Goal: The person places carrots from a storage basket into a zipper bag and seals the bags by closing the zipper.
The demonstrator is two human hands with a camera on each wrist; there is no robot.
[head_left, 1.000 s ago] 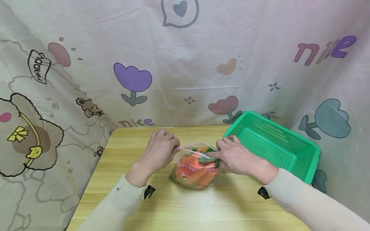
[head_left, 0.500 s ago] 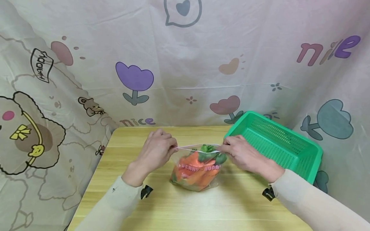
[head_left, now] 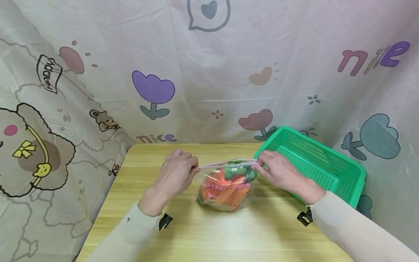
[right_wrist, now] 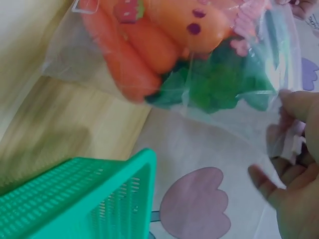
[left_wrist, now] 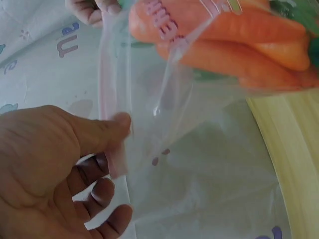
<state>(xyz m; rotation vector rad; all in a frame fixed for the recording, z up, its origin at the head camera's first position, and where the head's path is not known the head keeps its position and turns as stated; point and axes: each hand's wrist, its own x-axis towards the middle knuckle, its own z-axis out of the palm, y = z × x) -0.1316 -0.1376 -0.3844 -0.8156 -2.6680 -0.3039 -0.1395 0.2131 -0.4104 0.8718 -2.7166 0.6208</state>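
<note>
A clear zip-lock bag (head_left: 209, 178) with pink lettering hangs upright between my two hands over the table. Inside are several orange carrots (left_wrist: 234, 47) with green leafy tops (right_wrist: 214, 79). My left hand (head_left: 178, 173) pinches the left end of the bag's zip strip between thumb and index finger; its other fingers are bent loosely behind, as the left wrist view shows. At the other end, my right hand (head_left: 278, 169) pinches the strip's right corner. The strip (head_left: 226, 164) is stretched in a nearly straight line from hand to hand.
A green perforated plastic basket (head_left: 356, 178) stands at the table's back right, right behind my right forearm. The light wood table (head_left: 140, 160) ends at a patterned cloth backdrop (head_left: 203, 72), which also hangs at both sides.
The bag's mouth gaped a second ago; its strip is now pulled straighter. My right hand has moved right along the top edge to the corner. The bag has risen slightly.
</note>
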